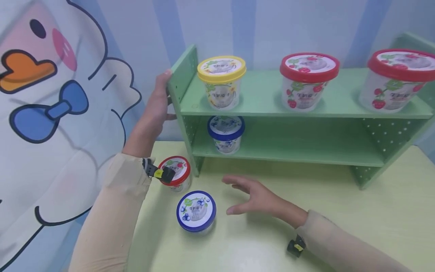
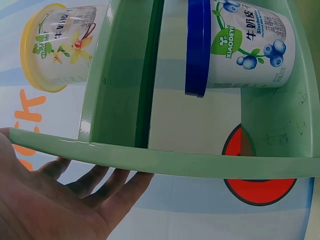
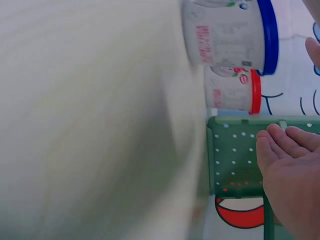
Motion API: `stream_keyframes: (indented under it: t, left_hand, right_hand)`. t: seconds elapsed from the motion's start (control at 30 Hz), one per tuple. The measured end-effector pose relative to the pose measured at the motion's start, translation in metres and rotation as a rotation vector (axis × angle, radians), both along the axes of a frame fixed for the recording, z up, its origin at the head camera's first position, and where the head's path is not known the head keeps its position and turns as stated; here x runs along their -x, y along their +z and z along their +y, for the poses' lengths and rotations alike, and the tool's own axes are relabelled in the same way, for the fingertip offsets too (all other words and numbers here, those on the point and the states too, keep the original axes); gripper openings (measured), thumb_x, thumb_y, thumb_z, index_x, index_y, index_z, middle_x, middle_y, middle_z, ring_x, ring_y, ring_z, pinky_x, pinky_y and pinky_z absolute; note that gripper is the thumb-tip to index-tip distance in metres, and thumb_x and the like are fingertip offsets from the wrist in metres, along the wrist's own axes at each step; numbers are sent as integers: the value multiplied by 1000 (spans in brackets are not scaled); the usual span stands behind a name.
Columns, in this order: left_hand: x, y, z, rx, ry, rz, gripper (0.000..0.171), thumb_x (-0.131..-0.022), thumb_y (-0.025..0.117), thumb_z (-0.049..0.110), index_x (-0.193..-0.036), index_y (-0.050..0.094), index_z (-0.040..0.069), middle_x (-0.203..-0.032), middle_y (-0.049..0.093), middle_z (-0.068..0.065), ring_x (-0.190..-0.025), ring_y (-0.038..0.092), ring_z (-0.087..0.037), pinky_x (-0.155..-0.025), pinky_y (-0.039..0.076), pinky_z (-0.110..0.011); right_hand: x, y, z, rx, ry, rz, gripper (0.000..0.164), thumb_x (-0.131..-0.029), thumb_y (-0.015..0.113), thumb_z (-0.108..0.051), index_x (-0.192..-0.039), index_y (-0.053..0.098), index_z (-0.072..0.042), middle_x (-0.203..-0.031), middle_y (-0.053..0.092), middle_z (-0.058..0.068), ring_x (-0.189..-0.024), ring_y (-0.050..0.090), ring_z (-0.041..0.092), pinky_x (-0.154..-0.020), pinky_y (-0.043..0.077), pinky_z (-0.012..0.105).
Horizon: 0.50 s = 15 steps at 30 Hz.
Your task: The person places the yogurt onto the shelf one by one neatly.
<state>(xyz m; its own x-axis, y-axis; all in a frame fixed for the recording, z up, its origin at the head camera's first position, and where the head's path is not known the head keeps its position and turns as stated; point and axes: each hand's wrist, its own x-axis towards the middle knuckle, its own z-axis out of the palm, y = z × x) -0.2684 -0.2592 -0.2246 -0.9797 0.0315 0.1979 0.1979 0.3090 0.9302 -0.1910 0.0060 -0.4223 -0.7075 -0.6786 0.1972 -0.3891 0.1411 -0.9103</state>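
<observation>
My left hand [image 1: 154, 104] rests against the outer side of the green shelf's [image 1: 282, 114] left panel, its fingers touching the panel in the left wrist view. My right hand [image 1: 256, 196] hovers over the table with spread fingers and holds nothing. Just left of its fingertips stands a blue-lidded blueberry tub [image 1: 196, 211]. Behind that, partly covered by the left wrist camera, is a red-lidded tub [image 1: 181, 177]. Another blue-lidded tub [image 1: 227, 134] sits at the left of the lower shelf. A yellow-lidded tub [image 1: 222, 83] stands above it on the top board.
Two more red-lidded tubs stand on the top board, one near the middle [image 1: 308, 81] and one at the right end [image 1: 395, 80]. The shelf stands on a pale green table [image 1: 384, 215]. Behind is a blue wall with a cartoon duck [image 1: 64, 158] at left.
</observation>
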Motion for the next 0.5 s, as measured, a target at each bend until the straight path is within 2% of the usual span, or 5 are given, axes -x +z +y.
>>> stream_keyframes:
  t: [0.23, 0.5]
  left_hand:
    - [2, 0, 1, -15, -14, 6, 73, -92, 24, 74, -129, 52, 17, -128, 52, -5, -126, 48, -24, -92, 43, -60]
    - [1, 0, 0, -10, 5, 1, 73, -92, 23, 74, -130, 51, 18, -128, 52, -6, -124, 49, -24, -92, 43, -59]
  right_hand:
    - [-4, -7, -11, -31, 33, -20, 92, -72, 90, -22, -146, 40, -1, -148, 43, 12, -136, 39, 23, -112, 28, 38]
    - [-9, -15, -27, -93, 84, -31, 98, -70, 91, -25, -148, 37, 1, -149, 41, 13, -137, 37, 22, -111, 29, 36]
